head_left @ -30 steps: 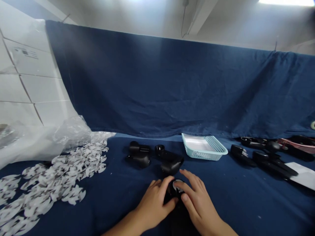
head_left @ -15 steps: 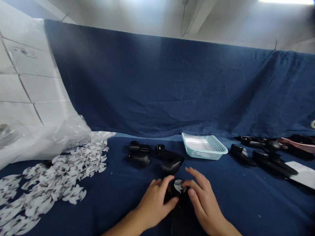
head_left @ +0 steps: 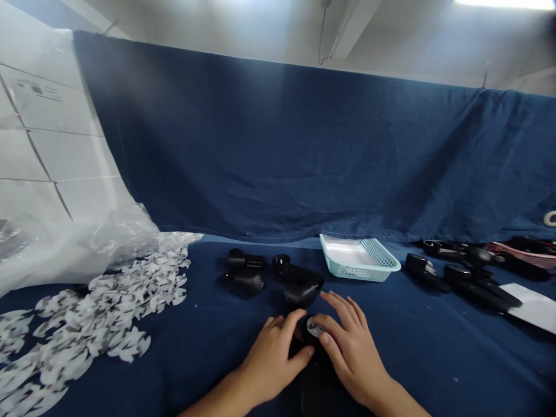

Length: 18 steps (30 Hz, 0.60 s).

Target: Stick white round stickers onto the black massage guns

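Note:
My left hand (head_left: 273, 359) and my right hand (head_left: 351, 353) close around a black plastic device (head_left: 304, 344) on the blue cloth. Its lower body is dark and mostly hidden by my hands. A small round white label (head_left: 316, 328) lies on its top, and my right fingers rest against the label's right side. My left fingers wrap the device's left side. Just beyond my hands lie two similar black devices (head_left: 245, 277) (head_left: 302, 288).
A pale blue plastic basket (head_left: 360, 272) stands behind my right hand. Several black devices (head_left: 473, 289) lie at right, near a white sheet (head_left: 534, 307). A heap of white paper cut-outs (head_left: 108, 324) and clear plastic film (head_left: 125, 234) lie at left. Blue cloth (head_left: 278, 145) hangs behind.
My right hand has moved left, and its fingers now cover more of the white label than half a second ago. My left hand has stayed on the device, and the view has shifted slightly.

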### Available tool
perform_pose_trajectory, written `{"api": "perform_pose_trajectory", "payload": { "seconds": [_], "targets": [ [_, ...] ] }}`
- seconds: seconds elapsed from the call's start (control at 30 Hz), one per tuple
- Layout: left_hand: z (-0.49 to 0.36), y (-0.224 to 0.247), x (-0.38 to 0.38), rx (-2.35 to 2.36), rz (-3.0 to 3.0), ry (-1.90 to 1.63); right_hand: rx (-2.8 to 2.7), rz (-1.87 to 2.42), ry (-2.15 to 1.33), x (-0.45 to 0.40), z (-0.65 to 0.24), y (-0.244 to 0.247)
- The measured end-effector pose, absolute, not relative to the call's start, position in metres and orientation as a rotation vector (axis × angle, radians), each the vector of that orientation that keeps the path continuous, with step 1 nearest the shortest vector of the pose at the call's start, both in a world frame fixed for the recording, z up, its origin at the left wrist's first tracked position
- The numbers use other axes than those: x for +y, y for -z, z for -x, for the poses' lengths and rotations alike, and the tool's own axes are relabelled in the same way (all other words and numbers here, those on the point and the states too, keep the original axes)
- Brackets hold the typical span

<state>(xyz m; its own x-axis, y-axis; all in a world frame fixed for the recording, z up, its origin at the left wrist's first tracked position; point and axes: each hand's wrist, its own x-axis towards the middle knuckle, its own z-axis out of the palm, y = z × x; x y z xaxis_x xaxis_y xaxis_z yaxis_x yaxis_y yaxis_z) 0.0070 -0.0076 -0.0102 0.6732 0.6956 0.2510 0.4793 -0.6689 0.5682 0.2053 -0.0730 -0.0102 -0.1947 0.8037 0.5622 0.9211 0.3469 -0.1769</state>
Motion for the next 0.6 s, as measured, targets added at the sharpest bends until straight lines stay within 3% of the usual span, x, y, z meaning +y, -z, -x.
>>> {"api": "perform_pose_trajectory", "payload": {
  "seconds": [0.6],
  "targets": [
    [-0.006,0.009,-0.01,0.884,-2.452,-0.62,-2.051,1.399,0.132,-0.082,-0.203,0.022]
  ]
}}
